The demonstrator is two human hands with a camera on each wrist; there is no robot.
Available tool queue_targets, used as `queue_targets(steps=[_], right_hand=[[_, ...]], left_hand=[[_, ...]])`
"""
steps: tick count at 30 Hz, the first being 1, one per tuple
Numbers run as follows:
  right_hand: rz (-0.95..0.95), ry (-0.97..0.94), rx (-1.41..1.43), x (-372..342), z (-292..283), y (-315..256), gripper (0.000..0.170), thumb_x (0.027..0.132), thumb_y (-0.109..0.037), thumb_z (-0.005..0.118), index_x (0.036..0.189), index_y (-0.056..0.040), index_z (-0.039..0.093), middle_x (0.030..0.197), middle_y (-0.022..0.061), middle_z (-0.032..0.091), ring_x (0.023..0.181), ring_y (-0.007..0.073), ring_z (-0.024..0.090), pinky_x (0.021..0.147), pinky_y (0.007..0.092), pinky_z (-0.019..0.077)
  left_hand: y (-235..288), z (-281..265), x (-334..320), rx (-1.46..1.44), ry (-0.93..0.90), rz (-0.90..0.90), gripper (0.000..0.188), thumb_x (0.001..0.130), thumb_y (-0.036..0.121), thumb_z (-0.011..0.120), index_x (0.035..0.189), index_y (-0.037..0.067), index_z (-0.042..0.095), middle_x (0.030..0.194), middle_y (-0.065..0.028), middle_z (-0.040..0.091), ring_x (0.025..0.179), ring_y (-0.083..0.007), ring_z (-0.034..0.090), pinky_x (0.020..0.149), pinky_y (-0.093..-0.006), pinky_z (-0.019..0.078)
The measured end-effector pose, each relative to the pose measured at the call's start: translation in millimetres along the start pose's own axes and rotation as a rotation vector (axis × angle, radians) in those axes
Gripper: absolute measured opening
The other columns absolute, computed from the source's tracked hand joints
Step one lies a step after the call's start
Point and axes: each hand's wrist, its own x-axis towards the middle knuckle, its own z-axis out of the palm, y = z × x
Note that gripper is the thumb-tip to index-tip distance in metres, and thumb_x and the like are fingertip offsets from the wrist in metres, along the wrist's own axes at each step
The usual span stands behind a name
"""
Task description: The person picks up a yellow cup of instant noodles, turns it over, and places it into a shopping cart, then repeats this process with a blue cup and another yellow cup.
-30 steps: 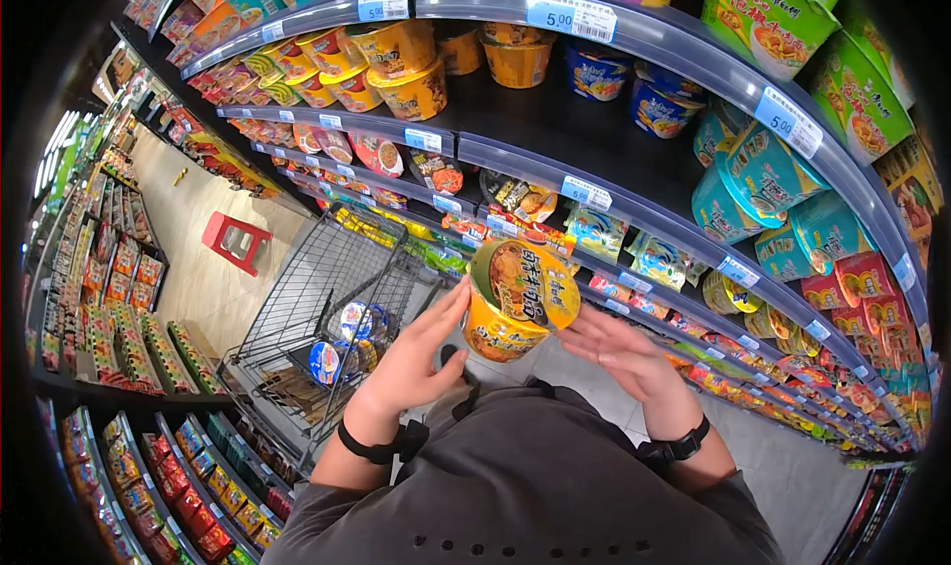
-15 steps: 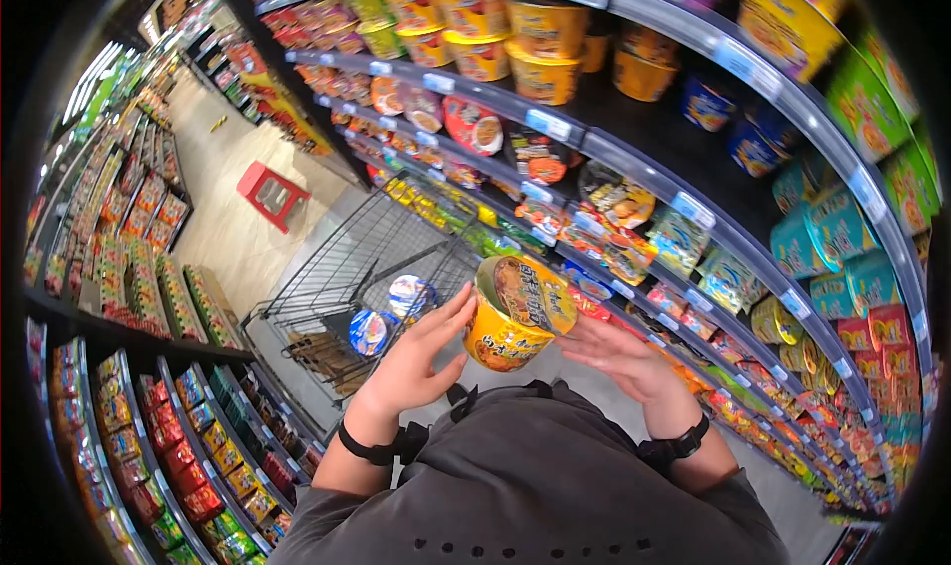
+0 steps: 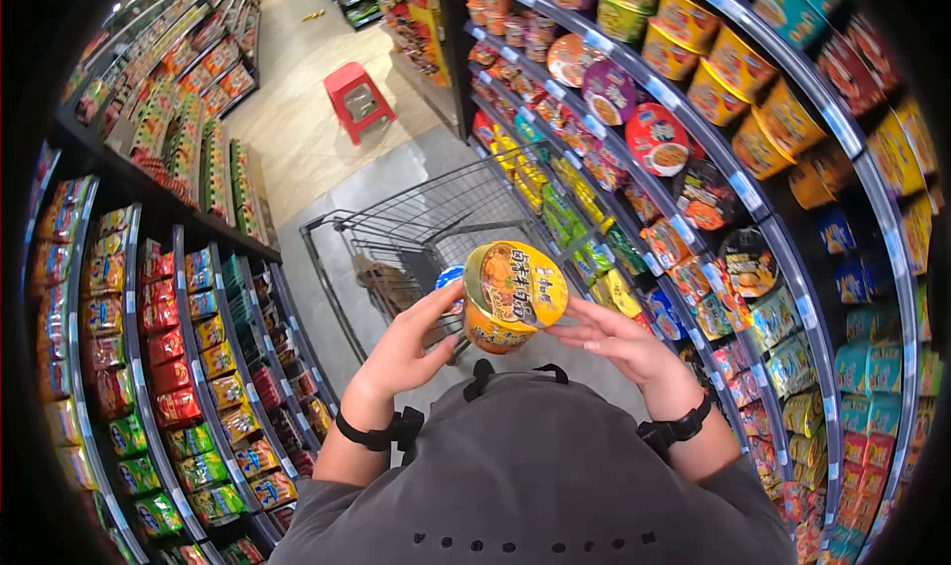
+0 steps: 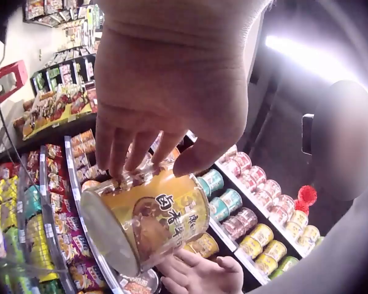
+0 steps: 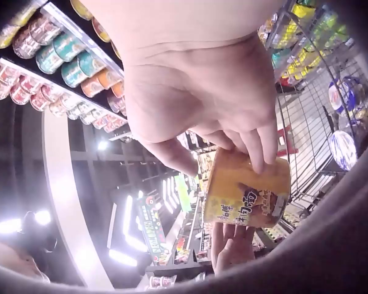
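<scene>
A yellow instant noodle cup [image 3: 515, 293] with a printed lid is held up in front of the person's torso, tilted, between both hands. My left hand [image 3: 411, 342] presses its fingertips on the cup's left side, fingers fairly straight. From the other side the fingers of my right hand [image 3: 619, 342] touch the cup, the thumb apart from it in the right wrist view. That view shows the left hand [image 5: 233, 248] beyond the noodle cup [image 5: 245, 190]. In the left wrist view the cup [image 4: 159, 223] lies across the left fingers, which it partly hides.
A wire shopping cart [image 3: 416, 208] stands just ahead, with blue-and-white noodle bowls [image 5: 343, 150] inside. Shelves of noodle cups and packets [image 3: 684, 159] line the right; packet racks [image 3: 178, 407] line the left. Farther along the aisle is a red stool [image 3: 359, 100].
The head view has turned left, so shelves, cart and stool shift rightward. The noodle cup stays between the hands, its lid tipped more toward the camera than half a second ago.
</scene>
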Motion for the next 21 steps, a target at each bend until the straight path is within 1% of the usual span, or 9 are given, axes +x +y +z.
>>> queue_targets(steps=[2, 5, 6, 7, 9, 12, 16, 19, 21], right_hand=[[0.018, -0.009, 0.009, 28, 12, 5, 0.079, 0.099, -0.018, 0.064, 0.164, -0.0010, 0.022, 0.163, 0.0170, 0.038, 0.148, 0.0339, 0.042, 0.121, 0.0473, 0.0329], [0.094, -0.025, -0.009, 64, 27, 8, 0.078, 0.099, -0.017, 0.063, 0.164, 0.0002, 0.022, 0.163, 0.0174, 0.039, 0.148, 0.0325, 0.043, 0.122, 0.0468, 0.0327], [0.110, -0.005, -0.012, 73, 34, 9, 0.077, 0.099, -0.016, 0.064, 0.162, 0.0031, 0.023, 0.162, 0.0190, 0.040, 0.146, 0.0363, 0.045, 0.121, 0.0489, 0.0339], [0.119, -0.002, -0.009, 81, 38, 10, 0.077, 0.099, -0.016, 0.064, 0.162, 0.0031, 0.023, 0.162, 0.0190, 0.040, 0.146, 0.0363, 0.045, 0.121, 0.0489, 0.0339], [0.174, -0.001, 0.002, 93, 45, 11, 0.077, 0.099, -0.016, 0.064, 0.162, 0.0030, 0.023, 0.160, 0.0194, 0.042, 0.145, 0.0345, 0.046, 0.121, 0.0458, 0.0356], [0.261, 0.018, 0.002, 107, 49, 9, 0.077, 0.100, -0.017, 0.064, 0.162, 0.0029, 0.024, 0.159, 0.0194, 0.044, 0.145, 0.0316, 0.047, 0.120, 0.0425, 0.0371], [0.291, 0.026, -0.012, 118, 38, 15, 0.076, 0.100, -0.018, 0.064, 0.162, 0.0029, 0.024, 0.158, 0.0189, 0.045, 0.145, 0.0293, 0.047, 0.119, 0.0411, 0.0376], [0.336, 0.054, -0.001, 126, 31, 10, 0.075, 0.101, -0.022, 0.065, 0.163, -0.0004, 0.027, 0.158, 0.0149, 0.046, 0.144, 0.0262, 0.046, 0.118, 0.0397, 0.0359], [0.347, 0.073, 0.007, 132, 24, 8, 0.075, 0.101, -0.022, 0.065, 0.162, 0.0001, 0.028, 0.157, 0.0151, 0.047, 0.145, 0.0261, 0.046, 0.118, 0.0389, 0.0366]], left_hand=[[-10, -17, -12, -0.058, 0.091, -0.043, 0.070, 0.085, -0.003, 0.063, 0.153, -0.002, 0.045, 0.146, -0.0201, 0.057, 0.134, -0.0304, 0.057, 0.114, -0.0422, 0.0438], [-38, -39, -33, -0.161, 0.131, -0.102, 0.069, 0.086, -0.004, 0.062, 0.152, 0.000, 0.045, 0.144, -0.0192, 0.058, 0.134, -0.0310, 0.057, 0.114, -0.0426, 0.0443], [-43, -44, -38, -0.181, 0.147, -0.116, 0.066, 0.087, -0.004, 0.061, 0.151, 0.000, 0.046, 0.143, -0.0188, 0.059, 0.134, -0.0304, 0.058, 0.114, -0.0422, 0.0442], [-49, -48, -42, -0.189, 0.147, -0.123, 0.066, 0.087, -0.004, 0.061, 0.151, 0.000, 0.046, 0.143, -0.0188, 0.059, 0.134, -0.0304, 0.058, 0.114, -0.0422, 0.0442], [-61, -54, -46, -0.260, 0.157, -0.155, 0.064, 0.087, -0.003, 0.061, 0.150, -0.001, 0.046, 0.142, -0.0194, 0.060, 0.134, -0.0303, 0.058, 0.115, -0.0421, 0.0437], [-76, -59, -50, -0.289, 0.151, -0.193, 0.061, 0.089, -0.002, 0.061, 0.148, -0.002, 0.046, 0.142, -0.0204, 0.060, 0.135, -0.0303, 0.057, 0.115, -0.0417, 0.0432], [-96, -59, -43, -0.298, 0.106, -0.226, 0.064, 0.089, -0.002, 0.060, 0.150, -0.003, 0.042, 0.143, -0.0180, 0.058, 0.136, -0.0301, 0.056, 0.117, -0.0438, 0.0412], [-110, -54, -33, -0.305, 0.068, -0.260, 0.063, 0.089, -0.003, 0.059, 0.150, -0.003, 0.041, 0.145, -0.0183, 0.056, 0.137, -0.0305, 0.055, 0.118, -0.0430, 0.0409], [-119, -53, -24, -0.325, 0.014, -0.270, 0.072, 0.090, -0.005, 0.058, 0.157, 0.000, 0.033, 0.150, -0.0209, 0.052, 0.139, -0.0315, 0.054, 0.117, -0.0429, 0.0409]])
